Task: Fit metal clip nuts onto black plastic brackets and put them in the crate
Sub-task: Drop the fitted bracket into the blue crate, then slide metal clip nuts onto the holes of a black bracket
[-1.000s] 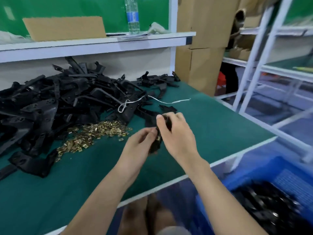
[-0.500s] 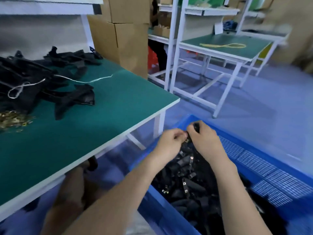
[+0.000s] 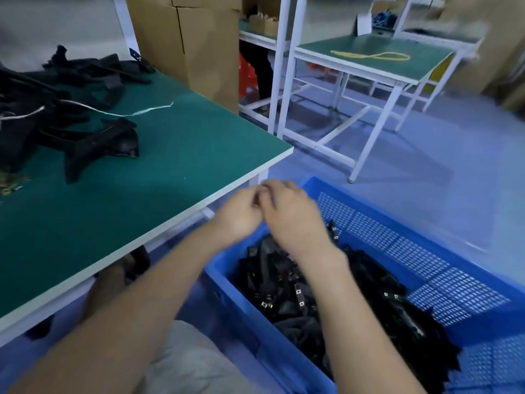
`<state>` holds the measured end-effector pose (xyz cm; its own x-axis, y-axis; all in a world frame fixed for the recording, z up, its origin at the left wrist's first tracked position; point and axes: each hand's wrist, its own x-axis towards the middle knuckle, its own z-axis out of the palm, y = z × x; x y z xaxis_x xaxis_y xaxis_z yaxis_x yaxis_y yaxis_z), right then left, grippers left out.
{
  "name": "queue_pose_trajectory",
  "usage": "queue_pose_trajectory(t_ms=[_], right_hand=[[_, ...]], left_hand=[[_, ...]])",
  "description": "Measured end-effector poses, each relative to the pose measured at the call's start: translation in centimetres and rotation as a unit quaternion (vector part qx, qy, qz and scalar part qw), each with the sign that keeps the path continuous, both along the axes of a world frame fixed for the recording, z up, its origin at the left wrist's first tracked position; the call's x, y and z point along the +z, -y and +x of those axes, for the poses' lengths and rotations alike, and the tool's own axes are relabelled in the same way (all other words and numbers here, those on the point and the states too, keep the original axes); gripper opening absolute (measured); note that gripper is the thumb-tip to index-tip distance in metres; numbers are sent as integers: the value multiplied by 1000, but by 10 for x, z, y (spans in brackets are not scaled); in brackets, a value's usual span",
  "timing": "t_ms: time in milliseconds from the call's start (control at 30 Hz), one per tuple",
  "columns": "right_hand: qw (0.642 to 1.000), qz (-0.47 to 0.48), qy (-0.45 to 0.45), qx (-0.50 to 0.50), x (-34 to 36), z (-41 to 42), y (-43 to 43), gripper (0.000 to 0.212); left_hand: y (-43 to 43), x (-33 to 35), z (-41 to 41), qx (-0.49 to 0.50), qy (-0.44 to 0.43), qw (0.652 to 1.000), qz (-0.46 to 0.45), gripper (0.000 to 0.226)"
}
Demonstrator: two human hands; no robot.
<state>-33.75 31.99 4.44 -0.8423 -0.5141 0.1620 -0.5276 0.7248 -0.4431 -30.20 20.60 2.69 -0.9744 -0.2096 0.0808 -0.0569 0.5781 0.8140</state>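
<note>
Left hand (image 3: 241,214) and right hand (image 3: 292,217) meet, fingers curled together, over the near-left corner of the one crate (image 3: 397,243). They are blurred, so I cannot tell whether they pinch anything. Fitted brackets (image 3: 284,288) fill the crate, too many to count. Loose brackets (image 3: 93,149) lie heaped on the tabletop (image 3: 170,166) left of the crate, nearer the left hand, the closest one lying crosswise. A few clip nuts (image 3: 8,183) show further left.

The bare left forearm (image 3: 147,288) rises from the lower left of the frame and the right forearm (image 3: 355,314) from the lower right. They converge near centre, where the left hand (image 3: 241,216) and right hand (image 3: 294,220) meet, fingers curled and touching. Motion blur hides whether they pinch anything.
</note>
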Motion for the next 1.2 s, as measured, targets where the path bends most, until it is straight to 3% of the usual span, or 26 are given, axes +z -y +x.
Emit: queue_pose_trajectory(t_ms=[133,200,300,367,467,533,600,767,1033,1200], right_hand=[[995,-56,-47,70,11,32,83,35],[990,-78,-53,110,17,49,123,36],[977,-85,-60,186,18,78,178,37],[967,-62,-62,240,14,98,210,39],[952,-9,-67,300,0,119,254,46],[945,7,-77,319,-11,128,280,50],[939,20,-87,332,-23,134,302,54],[935,28,-105,336,-44,133,352,60],[966,-57,-64,243,-36,105,411,47],[967,-46,-42,247,-40,92,425,37]], left_hand=[[72,22,45,95,-72,991,-55,33],[107,26,72,156,-81,982,-76,14],[151,29,115,243,-56,960,-128,15],[180,24,148,309,4,919,-245,26],[216,9,198,408,104,822,-384,44],[237,-6,228,445,121,785,-414,43],[254,-16,249,497,153,764,-382,45],[290,-25,254,550,201,771,-252,66],[338,-28,238,565,185,757,-270,66],[356,-31,234,563,178,761,-269,65]])
